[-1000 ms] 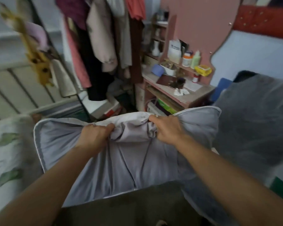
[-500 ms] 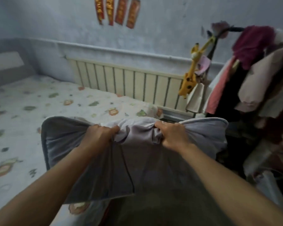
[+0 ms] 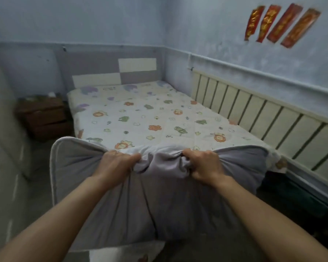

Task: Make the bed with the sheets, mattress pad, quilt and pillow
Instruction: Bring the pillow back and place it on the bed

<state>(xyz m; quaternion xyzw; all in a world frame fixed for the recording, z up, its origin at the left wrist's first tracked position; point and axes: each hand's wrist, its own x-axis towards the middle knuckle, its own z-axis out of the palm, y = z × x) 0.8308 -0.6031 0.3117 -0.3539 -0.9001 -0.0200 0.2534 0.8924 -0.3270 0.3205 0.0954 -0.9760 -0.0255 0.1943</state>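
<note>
Bed (image 3: 159, 110) bare at frame centre; left hand (image 3: 116, 165) and right hand (image 3: 204, 167) fisted on bunched pillow (image 3: 140, 205) top edge, which may slip free if tossed.

I'm gripping the grey pillow (image 3: 110, 201) with left hand (image 3: 115, 163) and right hand (image 3: 206, 167), at the foot of the patterned sheet (image 3: 150, 114).

Home bedroom; bed (image 3: 159, 118), nightstand (image 3: 44, 118), radiator (image 3: 263, 114)
</note>
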